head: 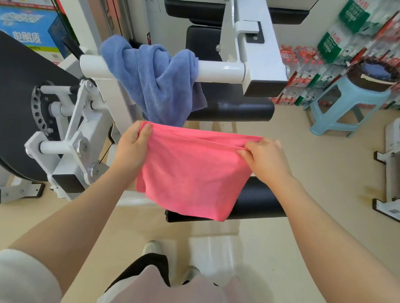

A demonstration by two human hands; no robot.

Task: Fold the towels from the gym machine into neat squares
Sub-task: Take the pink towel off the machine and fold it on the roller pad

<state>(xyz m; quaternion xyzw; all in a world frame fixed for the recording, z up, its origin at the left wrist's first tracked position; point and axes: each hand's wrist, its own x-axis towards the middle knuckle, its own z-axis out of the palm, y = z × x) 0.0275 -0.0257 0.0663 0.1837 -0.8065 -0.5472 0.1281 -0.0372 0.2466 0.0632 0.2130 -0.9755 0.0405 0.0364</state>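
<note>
Looking down through the head camera, we hold the pink towel (192, 172) in the air between our hands, with its top edge stretched level from one hand to the other. Our left hand (132, 148) pinches the left top corner, thumb over the cloth and fingers curled behind. Our right hand (264, 160) pinches the right top corner the same way. Two layers show along that top edge, so we judge the towel already doubled once, hanging as a rough rectangle. Its long axis runs side to side between our hands, and its free lower edge points down toward the black roller pad (259, 201) just under our right wrist.

Beyond our hands, the blue towel (152, 80) lies bunched and unfolded over the white bar (220, 71) of the gym machine, drooping toward us. We judge the task to be at an early stage: the pink towel needs at least one more fold to make a square, and the blue towel is untouched.
</note>
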